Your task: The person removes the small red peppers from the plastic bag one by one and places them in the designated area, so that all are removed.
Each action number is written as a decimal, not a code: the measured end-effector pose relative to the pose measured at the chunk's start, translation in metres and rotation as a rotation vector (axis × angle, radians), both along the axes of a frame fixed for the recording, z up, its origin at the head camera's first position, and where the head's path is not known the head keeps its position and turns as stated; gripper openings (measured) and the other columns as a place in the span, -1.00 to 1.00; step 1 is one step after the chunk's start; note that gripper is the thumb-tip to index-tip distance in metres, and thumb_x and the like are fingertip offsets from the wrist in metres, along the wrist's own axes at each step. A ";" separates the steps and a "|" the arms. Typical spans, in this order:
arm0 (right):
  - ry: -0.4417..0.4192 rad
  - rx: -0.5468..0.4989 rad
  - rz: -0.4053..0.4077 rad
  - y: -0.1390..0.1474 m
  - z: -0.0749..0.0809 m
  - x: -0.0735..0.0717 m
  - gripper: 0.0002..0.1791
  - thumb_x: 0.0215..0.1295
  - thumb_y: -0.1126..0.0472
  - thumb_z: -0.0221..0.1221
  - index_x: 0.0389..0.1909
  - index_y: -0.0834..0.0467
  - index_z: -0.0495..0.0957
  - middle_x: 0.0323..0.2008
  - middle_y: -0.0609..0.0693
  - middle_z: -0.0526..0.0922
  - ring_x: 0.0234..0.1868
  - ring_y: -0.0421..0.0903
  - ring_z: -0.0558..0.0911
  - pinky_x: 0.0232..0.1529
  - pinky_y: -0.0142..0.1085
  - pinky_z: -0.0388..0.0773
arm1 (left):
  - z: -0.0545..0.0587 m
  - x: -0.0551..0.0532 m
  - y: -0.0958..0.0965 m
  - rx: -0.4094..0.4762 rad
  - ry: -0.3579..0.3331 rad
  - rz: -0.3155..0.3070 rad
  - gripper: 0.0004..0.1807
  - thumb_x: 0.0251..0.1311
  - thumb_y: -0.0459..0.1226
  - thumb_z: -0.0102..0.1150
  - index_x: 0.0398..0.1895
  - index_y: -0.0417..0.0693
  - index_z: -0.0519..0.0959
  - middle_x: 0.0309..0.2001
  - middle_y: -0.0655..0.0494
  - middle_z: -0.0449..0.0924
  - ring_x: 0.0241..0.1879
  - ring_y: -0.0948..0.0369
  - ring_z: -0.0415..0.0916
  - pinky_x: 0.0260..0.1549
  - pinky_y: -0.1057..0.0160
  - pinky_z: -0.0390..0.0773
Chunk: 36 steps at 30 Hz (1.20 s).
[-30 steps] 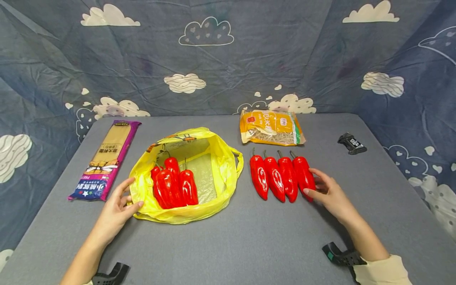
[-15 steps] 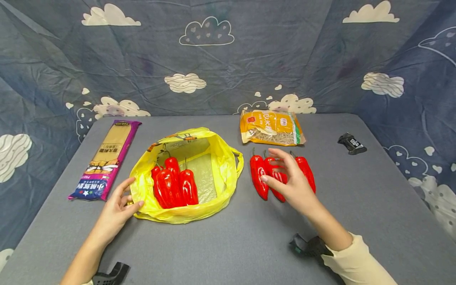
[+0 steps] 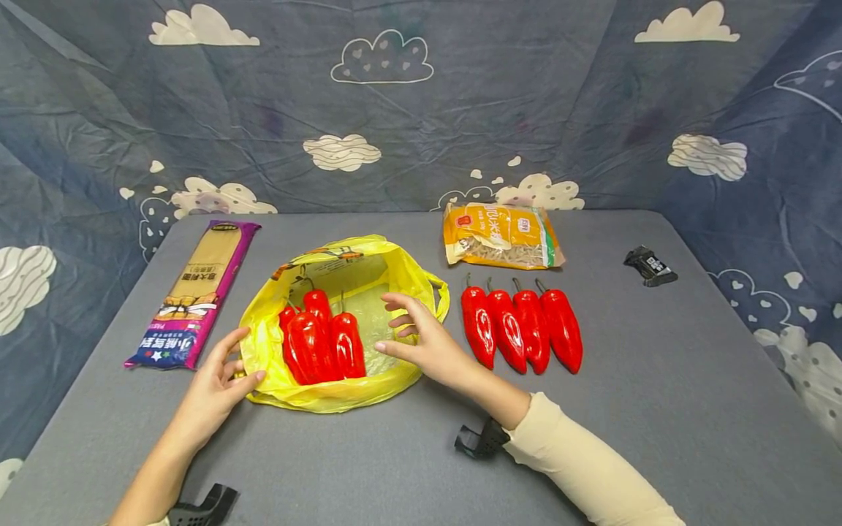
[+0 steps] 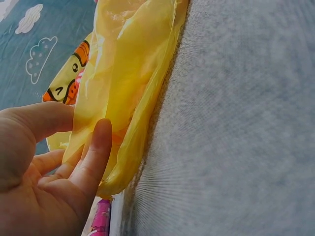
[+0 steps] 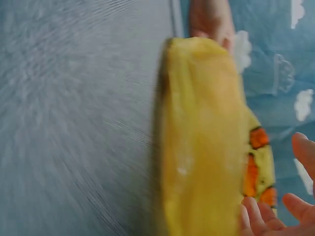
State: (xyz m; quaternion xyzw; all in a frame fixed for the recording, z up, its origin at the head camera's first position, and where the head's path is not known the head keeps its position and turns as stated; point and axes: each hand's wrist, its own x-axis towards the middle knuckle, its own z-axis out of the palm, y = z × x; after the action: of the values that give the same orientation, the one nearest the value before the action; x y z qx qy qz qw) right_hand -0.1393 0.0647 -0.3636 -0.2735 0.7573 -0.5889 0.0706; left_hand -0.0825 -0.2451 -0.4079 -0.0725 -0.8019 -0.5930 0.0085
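Bag (image 3: 342, 394) is gripped at its left edge by left hand (image 3: 215, 391) | right hand (image 3: 430, 349) is held over bag's right side, thumb and fingers spread | bagged peppers (image 3: 309, 352) are gathered left-of-middle | four loose peppers (image 3: 533, 332) are lined up on table (image 3: 342, 467), right of bag

My right hand (image 3: 424, 351) hides part of the near right rim of the yellow bag (image 3: 329, 398) in the head view, and one red pepper (image 3: 286, 318) inside is mostly behind another. The bottom edge cuts off my right sleeve (image 3: 585, 467) and the black wrist mount (image 3: 205, 506) on my left arm. The smallest print on the black packet (image 3: 650, 266) is too tiny to read. In my right wrist view the bag is blurred, partly hiding my left hand (image 5: 211, 22).
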 end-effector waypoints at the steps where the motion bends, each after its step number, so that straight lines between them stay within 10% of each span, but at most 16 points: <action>1: -0.012 0.006 0.015 -0.004 -0.008 -0.004 -0.31 0.03 0.39 0.26 0.20 0.32 0.18 0.05 0.26 0.31 -0.07 0.19 0.42 -0.08 -0.01 0.38 | 0.000 0.000 0.000 0.000 0.000 0.000 -0.27 0.12 -0.50 0.08 0.31 -0.28 -0.05 0.02 -0.10 0.10 -0.30 0.39 0.41 -0.46 0.47 0.47; 8: -0.103 0.083 0.089 -0.023 -0.038 -0.021 -0.29 0.10 0.25 0.24 0.25 0.23 0.14 0.04 0.23 0.31 -0.11 0.11 0.45 -0.17 -0.24 0.45 | 0.000 0.001 0.000 -0.003 -0.013 0.000 -0.27 0.13 -0.48 0.08 0.33 -0.26 -0.05 0.03 -0.13 0.09 -0.31 0.37 0.41 -0.47 0.45 0.47; 16: -0.139 0.109 0.112 -0.039 -0.025 -0.020 -0.30 0.07 0.36 0.24 0.23 0.33 0.15 0.02 0.31 0.31 -0.23 0.10 0.48 -0.21 -0.24 0.46 | -0.001 0.001 -0.001 -0.016 -0.003 0.007 -0.27 0.12 -0.49 0.08 0.32 -0.28 -0.04 0.03 -0.13 0.09 -0.32 0.39 0.41 -0.48 0.46 0.46; 24: -0.143 0.221 0.088 -0.049 -0.044 -0.036 -0.23 0.01 0.18 0.32 0.26 0.13 0.18 0.04 0.10 0.38 -0.32 -0.11 0.48 -0.35 -0.39 0.44 | 0.000 0.001 -0.001 -0.028 0.004 0.012 -0.27 0.11 -0.51 0.08 0.31 -0.30 -0.04 0.02 -0.10 0.10 -0.32 0.42 0.39 -0.49 0.47 0.46; 36: -0.211 0.093 0.116 -0.051 -0.040 -0.032 -0.26 -0.03 0.44 0.27 0.21 0.08 0.24 0.03 0.10 0.19 -0.27 -0.08 0.49 -0.35 -0.35 0.51 | 0.000 0.001 0.001 -0.034 -0.020 0.017 -0.27 0.11 -0.49 0.10 0.30 -0.28 -0.03 -0.02 -0.13 0.11 -0.33 0.41 0.41 -0.49 0.45 0.46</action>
State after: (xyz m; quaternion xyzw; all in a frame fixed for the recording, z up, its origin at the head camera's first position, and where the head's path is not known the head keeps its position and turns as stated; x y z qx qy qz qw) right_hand -0.1714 0.0140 -0.4031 -0.2496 0.7551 -0.5736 0.1964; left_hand -0.0819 -0.2439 -0.4079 -0.0596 -0.8125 -0.5799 0.0042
